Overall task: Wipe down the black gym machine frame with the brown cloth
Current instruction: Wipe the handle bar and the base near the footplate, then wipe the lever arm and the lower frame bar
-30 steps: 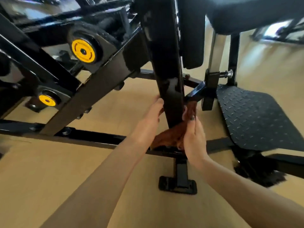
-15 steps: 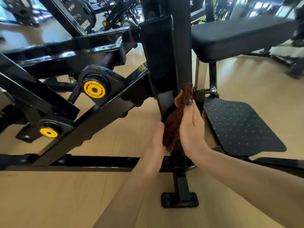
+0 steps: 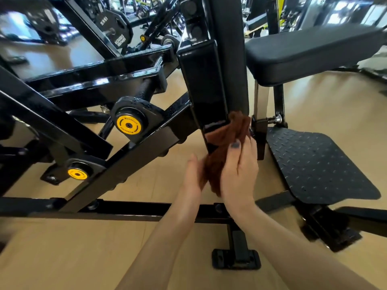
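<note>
Base foot (image 3: 236,259) nearest, on tan floor (image 3: 62,258). Both forearms reach up to the upright post (image 3: 206,95) of the black frame (image 3: 117,164). Right hand (image 3: 238,176) grips the brown cloth (image 3: 222,155), thumb with dark nail pressed on it, fingers curled round the far side. Left hand (image 3: 193,176) touches the cloth's left edge, fingers hidden behind, cannot tell their state. Cloth wraps the post's lower end, touching it. Right: tread plate (image 3: 318,164), padded seat (image 3: 310,51) above. Left: 2 yellow pivot caps (image 3: 128,124), the upper one printed "Rotation". Far back: weight plate (image 3: 116,28) marked "15KG", other lettering blurred.
</note>
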`<state>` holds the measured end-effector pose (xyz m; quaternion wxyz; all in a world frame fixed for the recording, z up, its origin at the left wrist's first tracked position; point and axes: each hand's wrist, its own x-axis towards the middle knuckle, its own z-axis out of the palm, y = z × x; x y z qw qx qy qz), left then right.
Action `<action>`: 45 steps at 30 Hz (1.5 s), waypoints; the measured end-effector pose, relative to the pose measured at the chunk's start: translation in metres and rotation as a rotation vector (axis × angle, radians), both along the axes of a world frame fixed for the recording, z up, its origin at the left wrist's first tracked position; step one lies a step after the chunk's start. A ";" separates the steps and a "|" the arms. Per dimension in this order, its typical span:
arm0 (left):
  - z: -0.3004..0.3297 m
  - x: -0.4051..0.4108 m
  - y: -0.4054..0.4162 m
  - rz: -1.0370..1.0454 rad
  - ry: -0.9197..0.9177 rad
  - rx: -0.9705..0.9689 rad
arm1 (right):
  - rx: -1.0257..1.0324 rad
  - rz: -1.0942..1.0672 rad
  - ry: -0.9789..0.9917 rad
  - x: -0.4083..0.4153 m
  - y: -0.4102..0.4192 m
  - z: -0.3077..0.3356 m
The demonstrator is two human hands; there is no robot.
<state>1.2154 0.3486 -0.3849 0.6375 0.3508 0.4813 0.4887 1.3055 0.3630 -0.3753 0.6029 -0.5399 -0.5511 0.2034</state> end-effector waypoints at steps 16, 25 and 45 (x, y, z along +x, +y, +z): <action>0.053 -0.004 0.000 0.041 -0.202 -0.008 | 0.059 -0.030 -0.211 -0.025 -0.015 0.070; 0.127 -0.070 -0.035 0.091 0.440 0.476 | 0.315 -0.156 -0.720 -0.061 -0.007 0.154; 0.135 -0.146 -0.005 0.161 0.997 0.568 | 0.380 -0.117 -1.607 -0.072 -0.001 0.132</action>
